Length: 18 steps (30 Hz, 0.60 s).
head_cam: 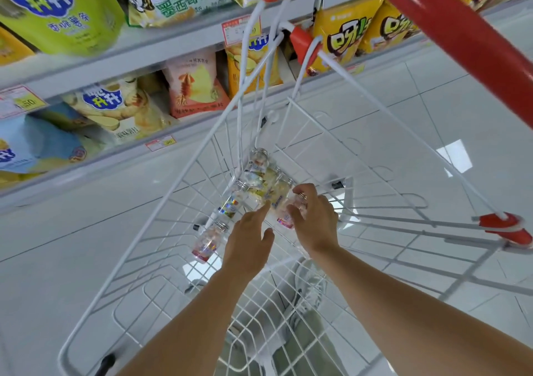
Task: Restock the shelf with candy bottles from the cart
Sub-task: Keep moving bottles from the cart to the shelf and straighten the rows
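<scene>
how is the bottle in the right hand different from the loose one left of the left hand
The held bottle is gripped by the right hand, whose fingers curl round it; the loose bottle lies untouched on the cart floor. The held bottle is half hidden by that hand; the loose bottle shows whole, silver cap included. Both are clear, with a pink end pointing toward the camera.

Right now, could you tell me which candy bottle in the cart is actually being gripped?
The pink-ended bottle at the cluster's right edge: the right hand curls round it. The other bottles lie loose; the left hand holds none.
</scene>
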Available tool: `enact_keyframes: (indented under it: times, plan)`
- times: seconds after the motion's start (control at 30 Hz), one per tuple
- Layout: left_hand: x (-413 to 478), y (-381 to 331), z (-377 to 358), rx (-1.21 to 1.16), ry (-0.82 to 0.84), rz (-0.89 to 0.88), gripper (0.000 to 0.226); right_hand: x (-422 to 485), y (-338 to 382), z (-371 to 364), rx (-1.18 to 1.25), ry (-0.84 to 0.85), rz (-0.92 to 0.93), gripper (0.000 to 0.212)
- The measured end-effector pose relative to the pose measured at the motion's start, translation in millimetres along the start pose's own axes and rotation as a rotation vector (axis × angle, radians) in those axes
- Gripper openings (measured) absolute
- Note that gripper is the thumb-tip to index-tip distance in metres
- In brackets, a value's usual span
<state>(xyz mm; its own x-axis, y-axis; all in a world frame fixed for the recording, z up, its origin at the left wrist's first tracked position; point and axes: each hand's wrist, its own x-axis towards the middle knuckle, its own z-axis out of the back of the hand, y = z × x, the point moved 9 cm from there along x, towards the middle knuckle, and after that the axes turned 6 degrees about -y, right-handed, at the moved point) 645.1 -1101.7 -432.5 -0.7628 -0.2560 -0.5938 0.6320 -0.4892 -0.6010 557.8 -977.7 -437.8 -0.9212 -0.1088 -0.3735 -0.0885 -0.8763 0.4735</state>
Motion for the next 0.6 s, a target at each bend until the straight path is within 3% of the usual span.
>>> enact_keyframes:
  times: [0.2,0.37,0.47,0.6]
  plan:
    - [-7.3,-0.5,0.7,-0.220,-0.018,0.088,0.047,-10.9,20.8,3.6,0.252,0.165,0.071,0.026]
    - [-7.4,15.0,9.9,-0.248,-0.067,0.176,0.029,-15.0,29.7,3.5,0.263,0.246,0.123,0.029]
    - [-9.7,24.5,18.8,-0.234,-0.130,0.213,0.024,-8.5,19.2,1.7,0.264,0.190,-0.001,0.033]
    - [-10.3,36.1,22.8,-0.328,-0.196,0.228,0.021,0.2,12.7,-28.9,0.282,0.323,-0.141,0.042]
